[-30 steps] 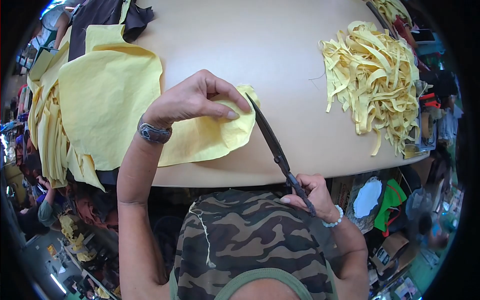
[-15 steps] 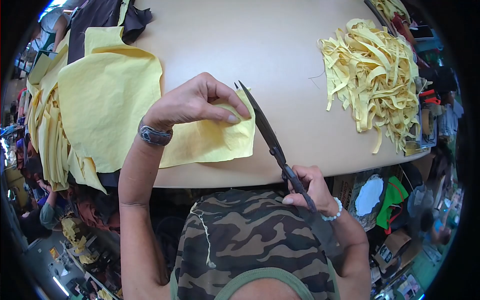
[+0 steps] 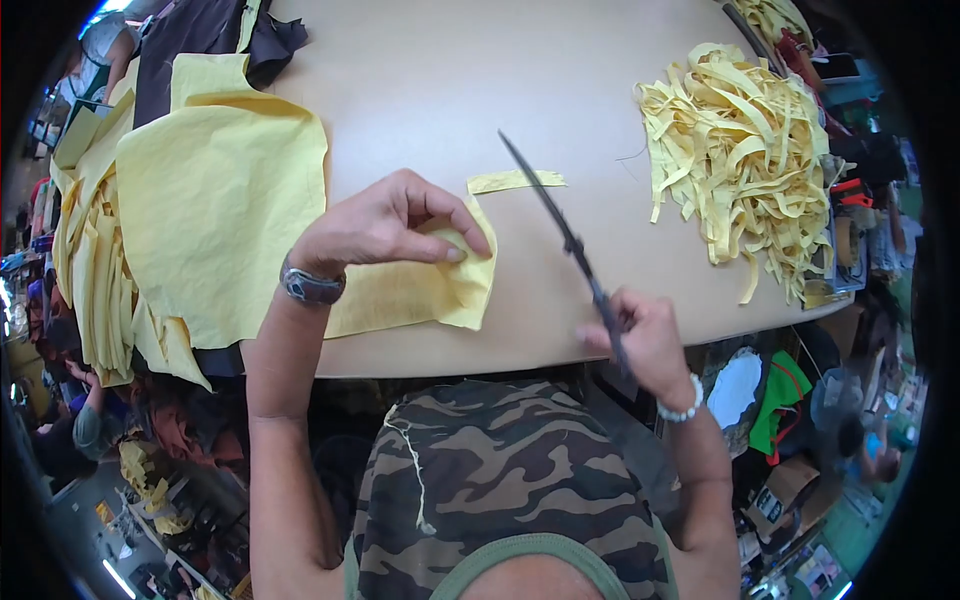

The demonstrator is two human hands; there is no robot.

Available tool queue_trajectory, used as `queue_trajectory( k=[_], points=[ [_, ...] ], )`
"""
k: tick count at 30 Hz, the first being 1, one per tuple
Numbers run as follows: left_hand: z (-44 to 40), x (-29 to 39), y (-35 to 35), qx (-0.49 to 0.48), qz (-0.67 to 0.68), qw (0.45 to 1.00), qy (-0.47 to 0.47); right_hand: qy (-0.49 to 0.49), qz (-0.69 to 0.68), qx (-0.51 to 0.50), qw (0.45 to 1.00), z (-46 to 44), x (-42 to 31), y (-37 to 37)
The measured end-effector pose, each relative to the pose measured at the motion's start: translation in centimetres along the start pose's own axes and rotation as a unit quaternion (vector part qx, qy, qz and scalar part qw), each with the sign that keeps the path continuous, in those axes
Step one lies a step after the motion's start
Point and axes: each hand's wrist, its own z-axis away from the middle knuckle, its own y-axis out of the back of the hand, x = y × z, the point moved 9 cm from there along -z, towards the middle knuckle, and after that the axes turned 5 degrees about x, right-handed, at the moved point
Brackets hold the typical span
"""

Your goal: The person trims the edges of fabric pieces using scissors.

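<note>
On the smooth pale-beige table [image 3: 420, 80], a large yellow cloth sheet [image 3: 220, 210] is lying at left, near the dark crumpled cloth [image 3: 190, 45]. One short flat yellow strip [image 3: 498, 182] lies mid-table; at right is a tangled heap of narrow yellow strips [image 3: 740, 160].

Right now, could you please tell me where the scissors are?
In the head view, the scissors are in the person's right hand, just right of centre, pointing up and left across the short yellow strip.

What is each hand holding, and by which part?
Left hand: the yellow cloth, near its right end. Right hand: the scissors, by the handles.
</note>
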Motion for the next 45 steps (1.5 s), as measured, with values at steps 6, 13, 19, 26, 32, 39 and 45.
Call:
queue_trajectory(
  k=[6,13,19,26,32,39,45],
  points=[
    [0.5,-0.6,-3.8,-0.038,-0.072,0.996,-0.043,0.074,0.174,0.154,0.970,-9.6,-4.0,3.1],
    [0.4,-0.7,-5.3,-0.005,-0.098,0.987,-0.126,0.353,0.272,0.124,0.886,-12.0,-11.1,-2.7],
    [7.0,1.1,2.5,0.368,-0.187,0.895,-0.170,0.435,0.290,0.055,0.850,-5.8,-8.1,-5.4],
    [15.1,-1.4,11.6,0.614,-0.601,0.511,0.032,0.381,0.467,0.308,0.736,-10.0,-9.5,4.2],
    [14.8,-7.0,14.0,0.619,-0.548,0.558,0.079,0.479,0.206,0.085,0.849,-13.2,-20.0,-9.3],
    [14.4,-7.3,13.9,0.586,-0.499,0.633,0.078,0.342,0.029,-0.143,0.928,-23.2,-24.3,-26.0],
    [14.4,-7.1,13.7,0.588,-0.491,0.640,0.057,0.153,-0.409,-0.188,0.880,-28.2,-30.3,-22.2]
  ],
)
